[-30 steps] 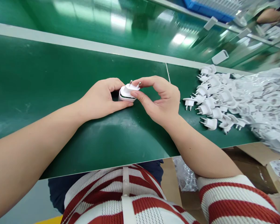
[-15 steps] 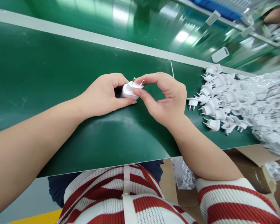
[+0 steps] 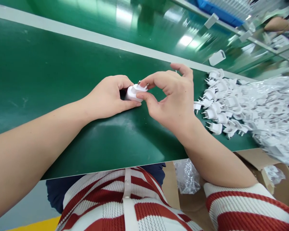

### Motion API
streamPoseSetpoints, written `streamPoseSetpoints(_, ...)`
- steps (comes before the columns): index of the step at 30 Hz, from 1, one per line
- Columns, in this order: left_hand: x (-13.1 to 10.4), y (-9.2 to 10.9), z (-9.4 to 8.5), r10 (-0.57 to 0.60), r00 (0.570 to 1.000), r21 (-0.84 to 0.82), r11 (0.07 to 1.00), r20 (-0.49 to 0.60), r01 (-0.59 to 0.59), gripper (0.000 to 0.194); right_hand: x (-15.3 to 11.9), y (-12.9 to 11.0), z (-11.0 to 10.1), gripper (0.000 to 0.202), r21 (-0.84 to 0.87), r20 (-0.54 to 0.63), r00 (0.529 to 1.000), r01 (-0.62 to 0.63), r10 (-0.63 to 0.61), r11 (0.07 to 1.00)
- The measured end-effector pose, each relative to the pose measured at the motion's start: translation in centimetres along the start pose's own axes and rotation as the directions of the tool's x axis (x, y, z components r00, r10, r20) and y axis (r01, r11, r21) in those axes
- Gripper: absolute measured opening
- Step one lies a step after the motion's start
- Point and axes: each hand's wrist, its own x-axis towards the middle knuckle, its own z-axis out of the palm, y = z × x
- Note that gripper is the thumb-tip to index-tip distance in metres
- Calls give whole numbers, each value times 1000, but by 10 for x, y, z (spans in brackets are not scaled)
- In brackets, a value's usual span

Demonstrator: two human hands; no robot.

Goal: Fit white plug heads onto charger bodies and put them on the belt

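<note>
The left hand (image 3: 110, 96) is grasping a white plug adapter (image 3: 132, 94) by its lower body, with thumb and fingers closing around opposite sides. The right hand (image 3: 175, 99) is pinching the upper, pronged part between thumb and index finger, while another finger is sticking up, clear of the adapter. The adapter is sitting between the hands, above the middle of the green desk (image 3: 50, 70), its two metal pins (image 3: 139, 82) pointing upward and away from the wearer. Whether its base is touching the desk cannot be determined.

To the right of the right hand, a heap of white plug parts (image 3: 214, 112) is lying in mixed orientations, several with pins showing. Clear plastic wrapping (image 3: 267, 86) is spreading over the heap's right portion. Beyond the pale strip (image 3: 86, 37), a white casing (image 3: 217, 58) is lying alone. A blue tray (image 3: 221, 14) is standing farther off. At upper right, another person's arm (image 3: 276, 24) is showing, blurred. Below the desk edge, an open cardboard box (image 3: 287, 184) is standing at right.
</note>
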Motion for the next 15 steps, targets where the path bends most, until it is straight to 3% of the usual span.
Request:
streamPoseSetpoints(4,1,-1,0,4,1000,7,1000,-12,-4,31,1,-3,2,7,-11,-11,1000,3,-3,1000)
streamPoseSetpoints(8,0,-3,-2,25,999,21,999,20,-26,41,-4,-8,9,9,-7,-42,997,-72,71,997)
streamPoseSetpoints(10,-2,-3,-4,6,999,33,999,31,-7,44,-5,-6,6,15,36,11,997,-83,83,996)
streamPoseSetpoints(13,-4,1,-4,-59,998,38,998,8,59,44,-3,12,-14,55,114,116,987,-125,112,986)
streamPoseSetpoints(15,-3,6,-3,-146,989,22,989,-10,146,45,-2,35,-36,74,40,92,971,-224,219,974)
